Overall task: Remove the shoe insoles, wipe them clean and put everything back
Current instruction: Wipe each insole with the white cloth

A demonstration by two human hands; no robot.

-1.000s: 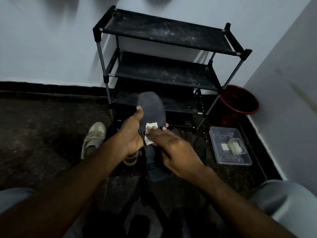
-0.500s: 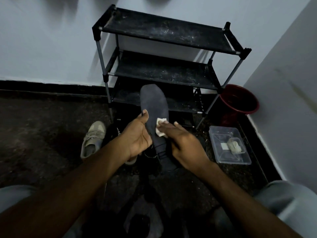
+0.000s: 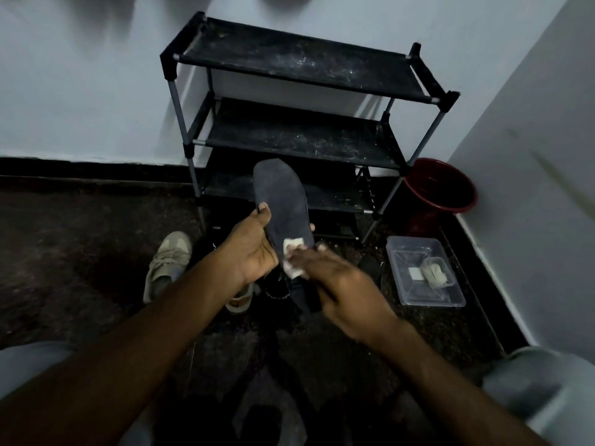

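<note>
**Insole held upright and wiped, seen from the head camera**

The dark grey flat foam insole (image 3: pixel 283 201) stands almost upright in mid-air at the centre of the scene, its rounded toe end pointing to the far side, in front of the lowest tier of the black three-tier fabric shoe rack (image 3: pixel 299 64). The left hand (image 3: pixel 252 249) grips it from the left, with the thumb laid on its near face and one fingertip showing round its right edge. The right hand (image 3: pixel 343 286) (blurred) lays fairly straight fingers on a small white folded wipe (image 3: pixel 292 245) and presses it against the lower part of the insole. The two hands are close together, and both touch the insole or the wipe. A beige lace-up sneaker (image 3: pixel 169 262) lies on the dark speckled floor (image 3: pixel 64 252), left of the left hand. To the right, a clear rectangular plastic container (image 3: pixel 415 300) holds a pale cloth lump and a small square pad. A dark red plastic bucket (image 3: pixel 441 191) stands beyond it in the corner.
</note>
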